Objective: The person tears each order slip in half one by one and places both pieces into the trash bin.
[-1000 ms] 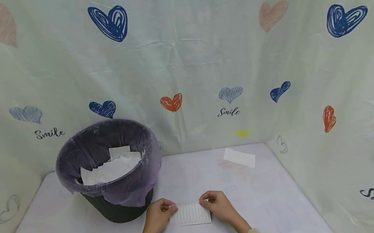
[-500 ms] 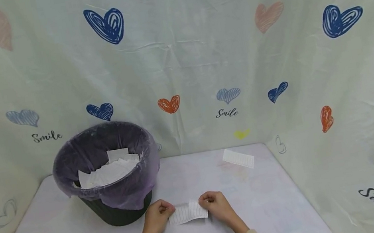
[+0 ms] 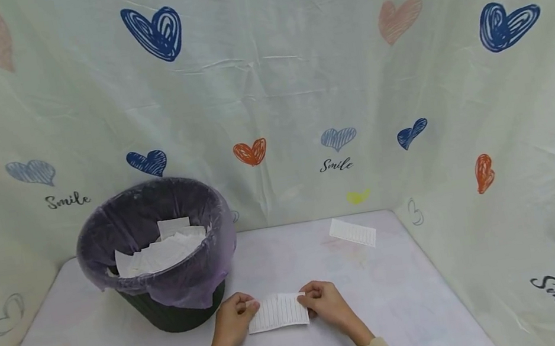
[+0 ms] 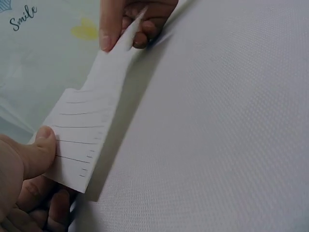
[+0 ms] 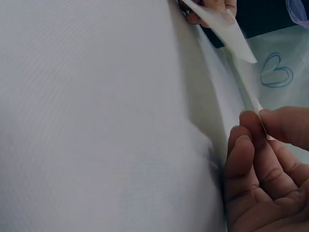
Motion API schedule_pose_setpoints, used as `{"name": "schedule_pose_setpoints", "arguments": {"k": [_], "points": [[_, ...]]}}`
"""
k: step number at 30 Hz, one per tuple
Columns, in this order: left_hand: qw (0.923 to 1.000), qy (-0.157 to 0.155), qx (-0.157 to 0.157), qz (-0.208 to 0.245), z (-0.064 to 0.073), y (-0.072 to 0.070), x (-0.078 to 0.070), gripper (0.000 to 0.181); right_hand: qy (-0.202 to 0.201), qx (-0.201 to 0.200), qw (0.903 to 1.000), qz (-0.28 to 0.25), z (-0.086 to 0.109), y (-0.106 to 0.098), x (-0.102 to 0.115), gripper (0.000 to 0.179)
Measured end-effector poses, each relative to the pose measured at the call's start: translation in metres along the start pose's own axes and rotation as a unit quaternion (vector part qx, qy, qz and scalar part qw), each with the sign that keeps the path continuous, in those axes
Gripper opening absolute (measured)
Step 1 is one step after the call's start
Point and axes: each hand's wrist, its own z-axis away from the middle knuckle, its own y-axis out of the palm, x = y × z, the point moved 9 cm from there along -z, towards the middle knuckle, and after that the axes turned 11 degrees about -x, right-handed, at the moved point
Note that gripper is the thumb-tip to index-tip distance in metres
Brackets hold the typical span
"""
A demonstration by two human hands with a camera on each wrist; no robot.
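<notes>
At the near side of the white table (image 3: 384, 312), a small lined paper (image 3: 277, 313) is between two hands. The left hand (image 3: 232, 321) pinches its left end with thumb and fingers, and the right hand (image 3: 327, 305) pinches its right end the same way. The paper bends, with a step in its far edge. To the left, a dark bin (image 3: 170, 317) with a purple bag (image 3: 187, 289) has many white papers (image 3: 160, 255) inside. Another lined paper (image 3: 353, 233) lies at the far right.
</notes>
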Motion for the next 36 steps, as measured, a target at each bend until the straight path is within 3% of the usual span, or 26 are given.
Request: {"name": "schedule_pose_setpoints", "arguments": {"k": [8,16,36], "points": [[0.9999,-0.001,0.014,0.008,0.0015,-0.0014,0.0001,0.019,0.014,-0.029,0.9994,-0.014,0.0020,-0.0043,-0.0056,0.019],[0.9997,-0.016,0.011,0.017,0.0032,-0.0051,0.0034,0.012,0.010,-0.034,0.9993,-0.013,0.0013,-0.0030,-0.0082,0.017],[0.9994,-0.021,0.013,0.023,0.0020,-0.0017,0.0011,0.012,0.013,-0.037,0.9992,-0.011,-0.0012,-0.0055,-0.0073,0.017]]}}
